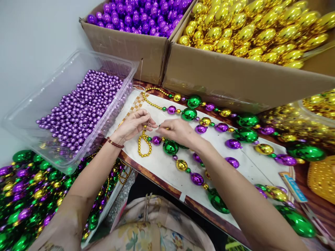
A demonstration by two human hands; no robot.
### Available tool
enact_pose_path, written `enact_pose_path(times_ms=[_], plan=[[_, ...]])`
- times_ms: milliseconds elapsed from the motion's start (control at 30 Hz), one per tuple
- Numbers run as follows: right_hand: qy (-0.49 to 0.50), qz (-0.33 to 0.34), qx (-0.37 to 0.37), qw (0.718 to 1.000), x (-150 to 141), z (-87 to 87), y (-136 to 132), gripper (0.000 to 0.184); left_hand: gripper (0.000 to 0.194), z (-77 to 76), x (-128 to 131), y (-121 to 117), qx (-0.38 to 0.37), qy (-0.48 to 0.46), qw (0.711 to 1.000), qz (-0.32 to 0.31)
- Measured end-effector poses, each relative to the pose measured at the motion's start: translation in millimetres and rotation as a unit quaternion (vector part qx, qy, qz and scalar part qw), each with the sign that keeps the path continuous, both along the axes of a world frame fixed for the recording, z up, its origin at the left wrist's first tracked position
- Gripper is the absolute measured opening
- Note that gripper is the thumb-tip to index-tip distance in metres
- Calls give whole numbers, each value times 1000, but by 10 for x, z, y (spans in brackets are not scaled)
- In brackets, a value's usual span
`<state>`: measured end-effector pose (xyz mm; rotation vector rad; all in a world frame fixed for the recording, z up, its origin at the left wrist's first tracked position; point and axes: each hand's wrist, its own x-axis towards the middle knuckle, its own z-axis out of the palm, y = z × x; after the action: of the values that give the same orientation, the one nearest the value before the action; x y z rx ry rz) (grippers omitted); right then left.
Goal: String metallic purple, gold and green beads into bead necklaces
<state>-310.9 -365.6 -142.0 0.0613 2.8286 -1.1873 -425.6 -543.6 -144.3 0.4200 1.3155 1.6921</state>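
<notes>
My left hand (134, 124) pinches a thin thread at the end of a bead necklace, just above a small loop of gold beads (144, 146). Close on its right, my right hand (179, 131) has its fingers pressed together; what they hold is too small to make out. From the loop the necklace runs to the right under my right hand and forearm, with a large green bead (170, 147), a gold bead (181, 165) and a purple bead (197, 179). Beyond my hands another necklace, with a gold-bead end (157, 90) and a green bead (194, 101), lies across the white sheet (162, 174).
A clear plastic tub (31, 90) of small purple beads (86, 108) stands left. Behind are cardboard boxes of purple beads (141, 15) and gold beads (246, 31). Finished-looking strands (28, 195) pile at lower left. Scissors (315, 218) and a yellow basket (321, 177) lie right.
</notes>
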Motion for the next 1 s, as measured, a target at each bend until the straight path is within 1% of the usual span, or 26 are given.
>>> enact_pose_path(times_ms=[67,100,133,200,267,300,367,433,500,600,633,700,767,833,900,933,1000], plan=[[13,-74,-108,991,-88,-32,80,25,28,48,15,-10,8,36,999,-26],[3,-91,-162,983,-135,-42,114,23,28,70,21,-12,10,55,998,-34],[-23,-84,-209,974,-180,-47,142,21,27,89,25,-12,11,79,996,-38],[-92,-27,-276,956,-254,-34,184,19,24,111,25,-7,9,139,990,-35],[-145,25,-315,938,-305,-2,212,18,22,112,19,3,2,202,979,-24],[-163,40,-327,930,-324,15,221,19,21,106,17,9,-3,226,974,-18],[-199,60,-340,917,-356,39,228,18,21,83,17,22,-10,251,968,-6],[-230,75,-342,908,-387,37,217,14,24,53,22,35,-14,256,967,5],[-248,78,-335,906,-416,13,194,7,26,22,27,43,-11,251,968,12],[-234,53,-318,917,-435,-36,162,7,27,-17,31,43,9,229,973,26],[-211,37,-306,927,-429,-46,159,8,27,-27,35,40,16,216,976,33],[-124,-1,-265,956,-393,-51,167,10,28,-43,50,34,28,187,980,54],[-25,-42,-206,977,-315,-32,192,12,27,-53,73,31,48,150,984,83],[28,-64,-157,985,-192,7,231,14,24,-55,97,34,85,91,985,116],[31,-63,-99,993,-29,50,279,19,24,-54,111,40,118,18,981,155],[29,-58,-53,996,62,70,305,21,24,-53,114,43,123,-12,977,174],[22,-48,66,996,243,103,352,24,23,-51,114,46,109,-44,973,199]])
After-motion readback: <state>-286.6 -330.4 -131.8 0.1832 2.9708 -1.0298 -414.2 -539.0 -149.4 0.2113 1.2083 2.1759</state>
